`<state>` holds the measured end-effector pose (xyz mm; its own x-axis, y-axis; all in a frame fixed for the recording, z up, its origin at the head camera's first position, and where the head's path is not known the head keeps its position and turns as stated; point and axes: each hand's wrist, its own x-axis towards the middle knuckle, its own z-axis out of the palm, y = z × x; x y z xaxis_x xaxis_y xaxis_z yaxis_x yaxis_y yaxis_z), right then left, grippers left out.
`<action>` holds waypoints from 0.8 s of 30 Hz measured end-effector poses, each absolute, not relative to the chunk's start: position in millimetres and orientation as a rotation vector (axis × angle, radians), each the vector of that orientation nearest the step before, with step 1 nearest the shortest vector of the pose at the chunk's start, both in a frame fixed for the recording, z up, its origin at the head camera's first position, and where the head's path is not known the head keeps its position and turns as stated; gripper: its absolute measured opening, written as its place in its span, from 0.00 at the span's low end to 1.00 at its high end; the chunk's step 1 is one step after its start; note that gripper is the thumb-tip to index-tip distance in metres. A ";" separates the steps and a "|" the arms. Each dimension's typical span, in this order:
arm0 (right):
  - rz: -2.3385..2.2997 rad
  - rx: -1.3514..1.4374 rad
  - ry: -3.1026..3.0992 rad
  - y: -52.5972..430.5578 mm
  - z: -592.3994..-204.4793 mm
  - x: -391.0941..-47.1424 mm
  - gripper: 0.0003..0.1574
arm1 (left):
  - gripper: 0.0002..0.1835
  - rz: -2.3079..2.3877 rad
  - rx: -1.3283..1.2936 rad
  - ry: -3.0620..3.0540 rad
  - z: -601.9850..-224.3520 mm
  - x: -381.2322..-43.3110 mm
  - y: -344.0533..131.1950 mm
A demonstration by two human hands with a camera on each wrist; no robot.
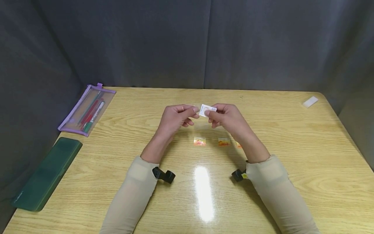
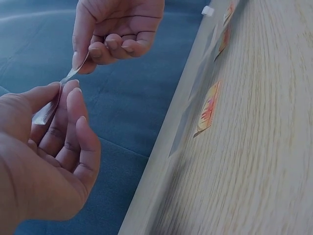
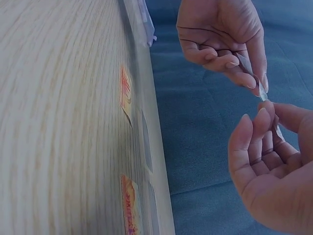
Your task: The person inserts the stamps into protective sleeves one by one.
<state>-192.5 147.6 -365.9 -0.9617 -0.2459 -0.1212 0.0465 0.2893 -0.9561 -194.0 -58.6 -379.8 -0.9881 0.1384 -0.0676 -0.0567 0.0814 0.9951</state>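
Note:
My right hand [image 1: 230, 118] pinches a small white printed paper piece [image 1: 203, 111] between thumb and fingers, above the table. Close on its left, my left hand [image 1: 176, 118] pinches a thin, pale, see-through piece [image 2: 45, 113]. In both wrist views the fingertips of the two hands nearly meet along a narrow pale strip [image 3: 263, 93]. Whether the two pieces are joined there, I cannot tell. Below the hands lie small yellow-and-orange printed pieces: one on the left [image 1: 199, 141], one in the middle [image 1: 224, 142], and a third [image 1: 239, 145] partly behind the right wrist.
At the left lie a purple-edged mesh pouch [image 1: 74, 121] with pens inside and a dark green case [image 1: 48, 174]. A white block [image 1: 310, 101] sits at the far right of the wooden table [image 1: 292, 136]. Dark curtains [image 1: 146, 42] stand behind. Pale flat rectangles [image 2: 182, 129] lie near the orange pieces.

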 end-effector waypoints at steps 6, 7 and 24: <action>-1.731 -0.200 2.312 148.5 -365.8 -192.0 0.17 | 0.13 2.012 0.082 2.196 -379.6 -194.0 -58.9; -1.730 -0.201 2.315 148.6 -365.8 -191.9 0.17 | 0.13 2.010 0.084 2.192 -379.5 -194.1 -58.8; -1.633 -0.269 2.318 152.5 -364.2 -192.9 0.14 | 0.12 2.031 0.085 2.180 -382.0 -194.9 -58.0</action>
<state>-192.9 152.5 -364.2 -0.9397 -0.3165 -0.1296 0.0156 0.3390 -0.9407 -194.9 -58.0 -382.0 -0.9854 0.1511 -0.0787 -0.0678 0.0757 0.9948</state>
